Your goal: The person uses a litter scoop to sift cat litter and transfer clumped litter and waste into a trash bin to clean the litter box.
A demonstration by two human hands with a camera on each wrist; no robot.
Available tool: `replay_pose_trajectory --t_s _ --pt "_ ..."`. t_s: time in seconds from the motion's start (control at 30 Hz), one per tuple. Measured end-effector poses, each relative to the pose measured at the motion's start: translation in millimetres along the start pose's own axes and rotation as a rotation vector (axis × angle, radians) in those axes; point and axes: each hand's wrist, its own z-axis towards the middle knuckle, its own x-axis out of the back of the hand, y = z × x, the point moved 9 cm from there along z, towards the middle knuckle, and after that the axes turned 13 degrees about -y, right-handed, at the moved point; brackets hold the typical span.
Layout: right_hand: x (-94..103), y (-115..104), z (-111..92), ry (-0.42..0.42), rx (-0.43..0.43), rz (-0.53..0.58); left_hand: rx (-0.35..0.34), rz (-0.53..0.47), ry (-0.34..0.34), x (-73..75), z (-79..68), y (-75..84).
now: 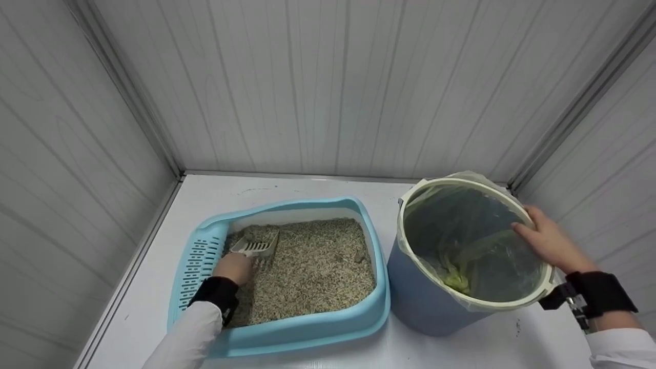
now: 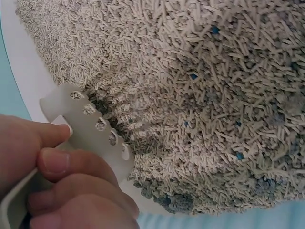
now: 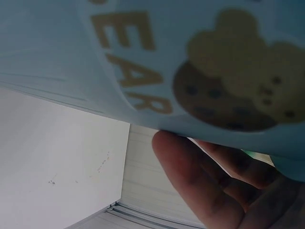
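Observation:
In the head view, my left hand (image 1: pixel 234 267) grips the handle of a pale slotted litter scoop (image 1: pixel 259 248) at the left of a blue litter box (image 1: pixel 307 328). Up close in the left wrist view, the scoop (image 2: pixel 90 129) has its slotted edge in the pellet litter (image 2: pixel 157 62). Dark clumps (image 2: pixel 174 201) lie near it. My right hand (image 1: pixel 553 243) holds the right rim of a blue trash bin (image 1: pixel 425 302), which looks tilted. Beneath the cream rim hangs a clear bag liner (image 1: pixel 471 241); something yellow-green (image 1: pixel 456 279) shows low inside the bin.
The litter box and bin stand side by side on a white table (image 1: pixel 348 353). Pale panel walls (image 1: pixel 318 92) enclose the back and both sides. Slots pierce the litter box's left ledge (image 1: pixel 197 261).

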Motion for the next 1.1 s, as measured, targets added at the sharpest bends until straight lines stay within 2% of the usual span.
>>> replay_pose_trajectory --t_s 0.07,0.13,0.23,0.3,0.37,0.5,0.8,0.87,0.93,1.1 --pt "-0.1 -0.2 -0.3 0.002 0.005 0.0 -0.012 -0.017 0.048 1.6 -4.7 -0.7" --pt "0.6 -1.0 -0.3 0.003 0.01 -0.004 0.0 -0.076 0.072 1.1 -6.1 -4.3" --pt "1.7 -2.1 -0.2 -0.001 0.006 -0.009 0.013 -0.176 0.112 -1.4 -1.1 -12.4" --pt "1.1 -2.1 -0.1 -0.012 -0.005 -0.001 0.005 -0.211 0.124 -1.4 2.9 -13.9" --pt "0.6 -1.9 -0.3 -0.012 -0.014 0.0 -0.024 -0.202 0.135 -1.4 7.2 -12.6" --pt "-0.1 -1.9 -0.3 -0.003 -0.017 0.005 -0.086 -0.212 0.122 -1.6 11.1 -6.1" --pt "1.3 -2.9 -1.0 0.006 -0.001 -0.003 -0.213 -0.328 0.094 0.7 11.6 6.8" --pt "2.0 -3.5 -1.1 0.016 0.007 -0.01 -0.23 -0.28 0.122 3.3 9.1 8.9" --pt "2.3 -3.9 -1.0 0.022 0.014 -0.015 -0.251 -0.17 0.195 9.6 4.7 12.6" --pt "0.9 -2.4 -0.4 0.002 0.004 -0.007 -0.319 0.187 0.464 28.7 -11.2 26.5"
